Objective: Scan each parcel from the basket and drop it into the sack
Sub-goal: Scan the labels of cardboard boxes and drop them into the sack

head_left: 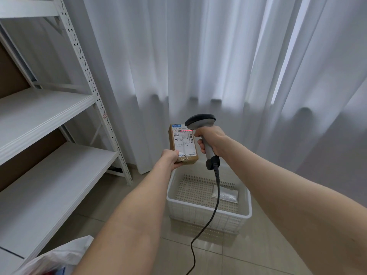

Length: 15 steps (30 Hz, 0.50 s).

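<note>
My left hand (170, 158) grips the lower end of a small brown cardboard parcel (183, 142) and holds it upright, label facing me. My right hand (211, 140) grips the handle of a grey barcode scanner (200, 121), whose head sits just right of the parcel's top. A red scan line lies across the barcode on the label. Below both hands stands a white plastic basket (246, 212) on the floor, with one silver padded parcel (225, 196) lying in its far right corner. The white sack (59, 255) shows at the bottom left edge, partly out of view.
White metal shelving (49, 108) fills the left side. White curtains (218, 56) hang behind the basket. The scanner's dark cable (206, 225) drops across the basket to the tiled floor (248, 255).
</note>
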Tool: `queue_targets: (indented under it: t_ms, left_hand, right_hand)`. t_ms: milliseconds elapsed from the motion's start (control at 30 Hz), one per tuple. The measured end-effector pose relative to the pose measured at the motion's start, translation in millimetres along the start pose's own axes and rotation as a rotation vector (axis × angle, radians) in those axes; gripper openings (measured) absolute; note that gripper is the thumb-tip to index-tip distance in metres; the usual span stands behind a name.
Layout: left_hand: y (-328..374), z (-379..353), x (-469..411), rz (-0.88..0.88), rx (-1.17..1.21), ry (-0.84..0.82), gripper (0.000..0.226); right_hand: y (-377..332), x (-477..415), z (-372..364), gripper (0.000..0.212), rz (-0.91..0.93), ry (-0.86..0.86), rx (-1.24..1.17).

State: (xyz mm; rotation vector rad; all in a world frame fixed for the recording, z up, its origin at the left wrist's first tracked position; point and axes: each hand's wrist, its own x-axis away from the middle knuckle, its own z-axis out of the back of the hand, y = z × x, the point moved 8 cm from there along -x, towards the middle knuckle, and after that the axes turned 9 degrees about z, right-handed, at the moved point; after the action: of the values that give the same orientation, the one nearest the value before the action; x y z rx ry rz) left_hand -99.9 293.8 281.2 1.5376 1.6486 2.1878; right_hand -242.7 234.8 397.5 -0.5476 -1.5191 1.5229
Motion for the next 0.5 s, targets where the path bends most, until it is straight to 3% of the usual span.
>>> queue_targets:
  t_ms: [300,500]
  left_hand:
    - [-12,2,5,0.017,0.0,-0.004,0.024]
    - [-33,26,31,0.011,-0.003,0.021,0.026]
  right_hand:
    - [7,9,1,0.002,-0.012,0.012,0.001]
    - [26,24,-15,0.016,-0.022,-0.069,-0.028]
